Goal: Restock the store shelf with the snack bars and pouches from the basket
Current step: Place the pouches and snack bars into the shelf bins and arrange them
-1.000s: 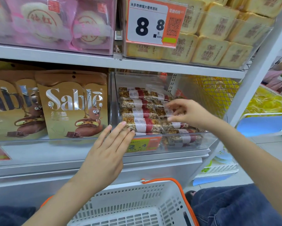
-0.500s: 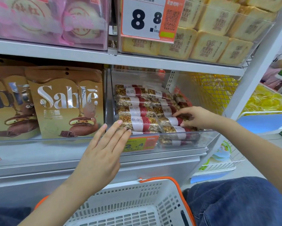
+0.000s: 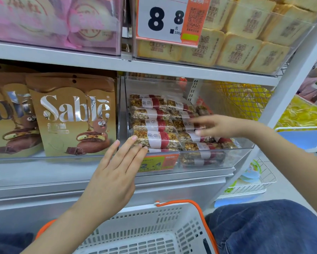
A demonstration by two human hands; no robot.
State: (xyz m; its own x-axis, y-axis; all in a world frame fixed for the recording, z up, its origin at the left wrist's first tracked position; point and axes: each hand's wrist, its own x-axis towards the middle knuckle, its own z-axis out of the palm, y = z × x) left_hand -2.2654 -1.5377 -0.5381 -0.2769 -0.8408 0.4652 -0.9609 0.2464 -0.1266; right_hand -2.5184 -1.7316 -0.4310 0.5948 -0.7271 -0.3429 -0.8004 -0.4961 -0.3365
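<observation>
Nearest me, the white slotted plastic basket with the orange rim (image 3: 154,228) shows no stock in the part I can see. My left hand (image 3: 115,173) is open and flat, fingertips against the front wall of the clear plastic bin (image 3: 233,154) at the shelf's front edge. My right hand (image 3: 220,126), blurred, fingers spread and gripping nothing, rests over the red-banded clear-wrapped nut bars (image 3: 156,138). I judge I'm squaring the rows; next, press the loose right-hand bars level. The gold Sablé pouches (image 3: 71,118) stand just left; the upper shelf (image 3: 154,67) overhangs, limiting headroom.
</observation>
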